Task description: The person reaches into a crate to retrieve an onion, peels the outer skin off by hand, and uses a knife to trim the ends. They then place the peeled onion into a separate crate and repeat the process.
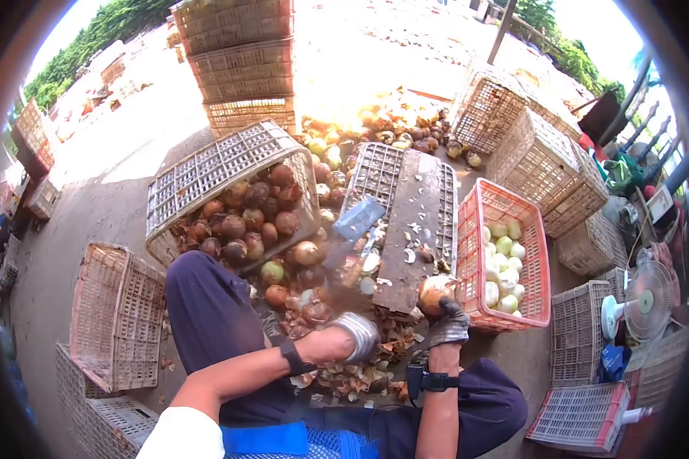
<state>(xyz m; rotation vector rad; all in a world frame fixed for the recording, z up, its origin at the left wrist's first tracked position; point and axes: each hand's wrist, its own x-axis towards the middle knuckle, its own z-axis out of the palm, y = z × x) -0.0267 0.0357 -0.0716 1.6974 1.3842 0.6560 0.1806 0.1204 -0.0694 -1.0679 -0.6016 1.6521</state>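
Note:
My right hand (448, 324), in a grey glove with dark fingertips, is closed around a brown-skinned onion (435, 294) at the near end of a worn wooden board (409, 222). To its left, my left hand (357, 336) in a striped glove is curled over the loose onion skins (352, 380); its fingertips are hidden, and I cannot make out what they hold. The board rests on an upturned crate (374, 170) and carries scraps of peel. Beside it lies a flat blue block (359, 218).
A tipped crate (230, 157) spills unpeeled onions (256, 216) at the left. Peeled onions (504, 264) fill part of a red crate (544, 281) on the right. Stacked crates (241, 57) stand behind, others on both sides. A fan (651, 300) is at the far right.

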